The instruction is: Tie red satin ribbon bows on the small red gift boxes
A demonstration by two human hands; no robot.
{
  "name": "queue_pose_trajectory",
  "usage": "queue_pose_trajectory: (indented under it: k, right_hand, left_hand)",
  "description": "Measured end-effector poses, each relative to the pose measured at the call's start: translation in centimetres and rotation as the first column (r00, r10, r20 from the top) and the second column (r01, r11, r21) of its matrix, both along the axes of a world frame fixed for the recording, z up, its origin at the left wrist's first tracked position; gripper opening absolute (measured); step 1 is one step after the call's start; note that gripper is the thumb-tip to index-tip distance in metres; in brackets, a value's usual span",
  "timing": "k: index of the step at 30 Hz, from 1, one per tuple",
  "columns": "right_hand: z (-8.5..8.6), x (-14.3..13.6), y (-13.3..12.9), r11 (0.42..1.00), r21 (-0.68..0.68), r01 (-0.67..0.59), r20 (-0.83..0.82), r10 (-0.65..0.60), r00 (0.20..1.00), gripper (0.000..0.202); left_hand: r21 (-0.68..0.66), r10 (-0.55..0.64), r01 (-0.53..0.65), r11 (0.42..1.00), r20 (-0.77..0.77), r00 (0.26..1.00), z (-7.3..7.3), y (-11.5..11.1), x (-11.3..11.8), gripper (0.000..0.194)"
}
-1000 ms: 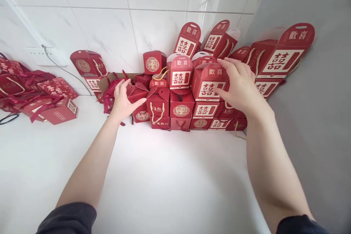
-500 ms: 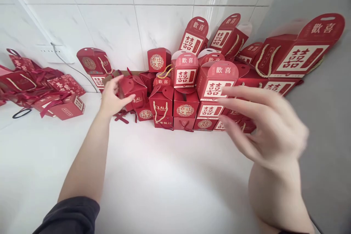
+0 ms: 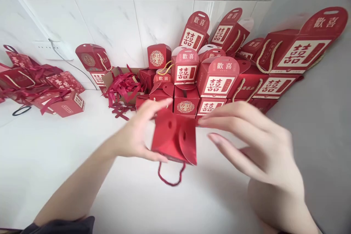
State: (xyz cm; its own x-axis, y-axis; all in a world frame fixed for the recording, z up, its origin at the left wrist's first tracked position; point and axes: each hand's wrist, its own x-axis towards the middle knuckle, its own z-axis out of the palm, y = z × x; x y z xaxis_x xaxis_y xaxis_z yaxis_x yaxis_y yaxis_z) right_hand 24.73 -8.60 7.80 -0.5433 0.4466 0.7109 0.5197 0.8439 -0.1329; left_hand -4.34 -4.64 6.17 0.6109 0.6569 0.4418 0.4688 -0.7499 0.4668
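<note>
Hands, both bare, reach over a white bench point(image 3: 142, 201). The left hand point(image 3: 135, 131) grips a small red box point(image 3: 167, 140) from its left side, thumb along the near edge and fingers over the far one. It holds the box above the middle of the bench, in front of stacked red gift boxes point(image 3: 186, 106), its rounded, slotted top flaps facing up and a dark red cord handle point(image 3: 172, 184) hanging toward the wearer. The right hand point(image 3: 259, 144) is empty, thumb and fingers spread, just beside the box; motion blur makes it hard to say whether a fingertip meets the corner, though a gap seems to remain.

The step in hand looks like bringing one box out into working space. A two-handed hold would call for the right fingers to close on the free side without crushing the thin card.

Half a second earlier, the left hand had the box farther left and back, covering much of an open carton point(image 3: 108, 80). Now the box is central and nearer, and the carton's tangle of red ribbons point(image 3: 127, 85) shows. The right hand has stayed in nearly the same place.
</note>
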Motion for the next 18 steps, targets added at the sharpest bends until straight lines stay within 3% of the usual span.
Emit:
queue_pose_trajectory:
  k: [3,7,10,18]
  right_hand:
    - [-0.6,-1.6,1.9,0.973,-0.223,-0.066,0.207,0.113,0.972,0.017]
    - [-2.4,-2.8,3.8,0.909,-0.417,-0.011,0.348,0.17,0.922,0.026]
    - [-3.0,-3.0,4.5,0.883,-0.47,0.011,0.404,0.204,0.892,0.013]
    - [-3.7,-3.3,4.6,0.897,-0.425,0.123,0.553,0.15,0.819,0.029]
  left_hand:
    - [-0.136,-0.014,0.001,0.991,-0.092,0.996,-4.4,0.2,2.1,0.121]
    - [-0.161,0.03,-0.044,0.986,-0.09,0.996,-9.0,1.3,2.3,0.119]
    - [-0.074,0.041,-0.044,0.996,-0.037,0.998,-10.9,2.2,1.6,0.112]
    - [0.259,-0.098,0.029,0.965,0.257,0.962,-14.7,3.3,1.4,0.114]
